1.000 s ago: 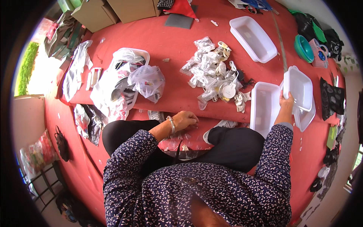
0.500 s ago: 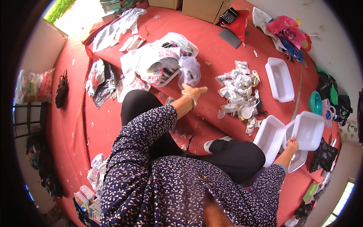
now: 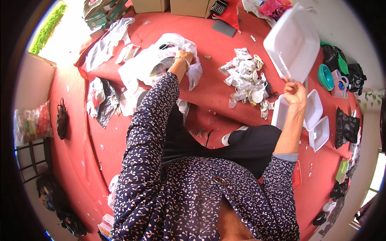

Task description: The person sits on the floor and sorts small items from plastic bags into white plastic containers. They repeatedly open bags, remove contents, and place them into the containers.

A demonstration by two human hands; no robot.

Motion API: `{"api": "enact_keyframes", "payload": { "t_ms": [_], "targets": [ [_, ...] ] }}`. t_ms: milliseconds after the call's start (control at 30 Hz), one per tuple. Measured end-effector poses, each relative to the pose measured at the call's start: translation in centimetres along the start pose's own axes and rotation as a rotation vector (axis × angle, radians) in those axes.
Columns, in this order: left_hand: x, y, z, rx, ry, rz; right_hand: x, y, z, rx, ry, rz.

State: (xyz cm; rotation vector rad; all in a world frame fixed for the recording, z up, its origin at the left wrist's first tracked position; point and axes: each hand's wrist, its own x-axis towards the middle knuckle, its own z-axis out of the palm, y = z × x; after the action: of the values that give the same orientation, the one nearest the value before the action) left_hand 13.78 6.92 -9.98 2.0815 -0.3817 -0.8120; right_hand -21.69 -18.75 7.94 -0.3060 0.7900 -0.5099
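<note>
My right hand [image 3: 295, 91] grips the near edge of a white foam tray [image 3: 293, 42] and holds it lifted and tilted above the red cloth [image 3: 217, 80]. My left hand [image 3: 184, 56] reaches forward onto a clear plastic bag [image 3: 192, 68] at the heap of white plastic bags [image 3: 140, 68]. Between the hands lies a pile of small clear packets [image 3: 246, 78]. More white foam trays [image 3: 315, 120] lie under my right wrist.
Cardboard boxes [image 3: 189, 6] and a black calculator [image 3: 219, 7] stand at the far edge. A teal bowl [image 3: 325, 77], dark bags [image 3: 345, 126] and a pink basket [image 3: 339, 84] sit at the right. Crumpled bags [image 3: 98, 100] lie at the left. My legs are folded on the cloth.
My right hand has lifted one foam tray up off the stack and tilted it. My left hand has reached from my lap out to the plastic bag.
</note>
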Motion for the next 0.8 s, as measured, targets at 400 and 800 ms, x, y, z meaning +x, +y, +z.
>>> {"api": "enact_keyframes", "payload": {
  "t_ms": [400, 800],
  "targets": [
    [-9.5, 8.7, -1.9, -0.895, -0.010, 0.094, 4.3, 5.3, -2.8, -0.417, 0.245, -0.204],
    [-7.5, 12.6, -10.5, -0.717, -0.211, 0.229, 5.1, 5.5, -2.7, -0.424, 0.221, -0.291]
  ]
}}
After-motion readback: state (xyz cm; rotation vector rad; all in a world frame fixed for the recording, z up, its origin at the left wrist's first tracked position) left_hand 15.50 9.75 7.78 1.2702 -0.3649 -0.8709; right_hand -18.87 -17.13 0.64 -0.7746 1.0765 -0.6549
